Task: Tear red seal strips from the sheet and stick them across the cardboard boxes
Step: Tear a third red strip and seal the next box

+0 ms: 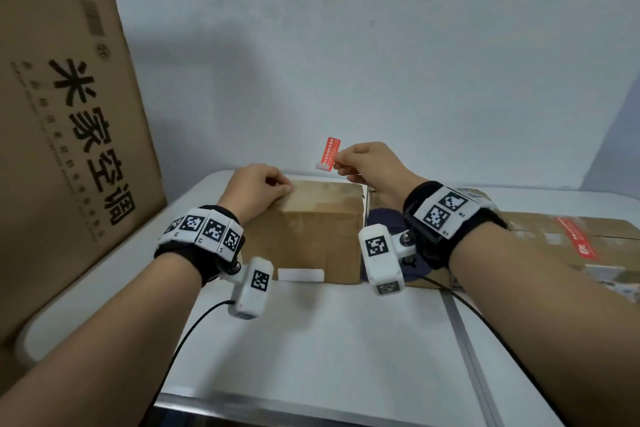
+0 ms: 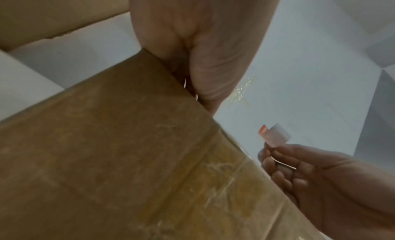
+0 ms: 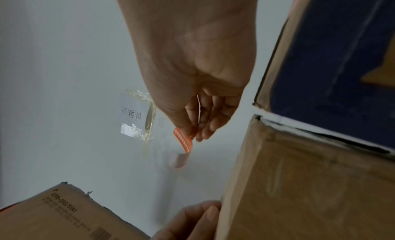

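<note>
1. One red strip (image 1: 329,152) is in hand, held upright just right of the frame's centre in the head view, above the far edge of the small box (image 1: 311,218). It is clear of the box and touches nothing but fingers. A pale tab at its lower end looks like backing paper folded back, though that is a judgement.
2. The right hand (image 1: 370,166) pinches the strip's side edge between thumb and forefinger, the other fingers curled loosely beneath. In the right wrist view the strip (image 3: 183,140) hangs below the fingertips (image 3: 199,137) at mid-frame.
3. The left hand (image 1: 258,185) rests on the small box's top at its far left corner, fingers curled in with the tips pressing the cardboard. It holds nothing that I can see; it appears to be steadying the box.
4. The sheet the strips come from is not visible in any view.
5. At the right edge of the head view, a flatter box (image 1: 540,236) already carries a red strip (image 1: 576,239) across its top seam, so at least one box looks done.
6. The step in hand seems to be the carry between tearing and sticking. The next move calls for lowering the strip so that it spans the small box's flap seam, adhesive side down, then smoothing it flat.
7. The strip is light and floppy, so it may curl or stick to a finger; landing one end first would help.
8. A big printed carton (image 1: 69,135) leans at the left of the white table (image 1: 329,340), apart from the work.
</note>
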Available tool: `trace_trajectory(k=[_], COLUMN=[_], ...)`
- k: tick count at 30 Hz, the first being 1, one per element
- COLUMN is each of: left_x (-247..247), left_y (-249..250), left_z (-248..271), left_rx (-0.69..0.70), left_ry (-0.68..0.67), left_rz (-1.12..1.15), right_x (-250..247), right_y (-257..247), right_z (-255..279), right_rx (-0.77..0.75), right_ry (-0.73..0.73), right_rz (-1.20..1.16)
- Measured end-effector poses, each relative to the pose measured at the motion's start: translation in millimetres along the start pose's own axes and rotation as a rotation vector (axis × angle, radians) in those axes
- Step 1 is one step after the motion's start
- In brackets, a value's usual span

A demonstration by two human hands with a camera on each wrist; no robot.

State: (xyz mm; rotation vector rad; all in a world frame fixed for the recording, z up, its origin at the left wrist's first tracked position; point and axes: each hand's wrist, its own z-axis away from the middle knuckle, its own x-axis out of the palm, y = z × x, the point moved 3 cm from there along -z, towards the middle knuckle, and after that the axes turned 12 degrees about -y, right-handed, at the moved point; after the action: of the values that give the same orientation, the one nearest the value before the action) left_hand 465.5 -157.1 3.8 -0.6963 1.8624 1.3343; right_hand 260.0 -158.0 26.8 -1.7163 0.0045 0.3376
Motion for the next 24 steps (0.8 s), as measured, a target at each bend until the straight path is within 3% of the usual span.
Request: trace_trajectory(k=[8, 15, 20, 24], left_x=[7.0, 6.5, 14.1, 17.2], left_y=[-4.9, -4.7, -6.4, -8.1], left_z=[1.0, -6.4, -7.5, -8.6], left_rx=[0.005, -0.045, -0.06, -0.069], left_ry=[0.018, 0.027, -0.109, -0.135], left_rz=[0.04, -0.11, -0.035, -0.001], right_x=[31.4, 41.1, 33.5, 23.2], right_y=[7.5, 19.5, 16.1, 17.6], right_z=[-16.9, -26.0, -22.0, -22.6], right_rx=[0.028, 0.054, 0.047, 0.078], right_ry=[0.034, 0.101, 0.131, 0.16], right_rz=[0.069, 0.142, 0.068, 0.09])
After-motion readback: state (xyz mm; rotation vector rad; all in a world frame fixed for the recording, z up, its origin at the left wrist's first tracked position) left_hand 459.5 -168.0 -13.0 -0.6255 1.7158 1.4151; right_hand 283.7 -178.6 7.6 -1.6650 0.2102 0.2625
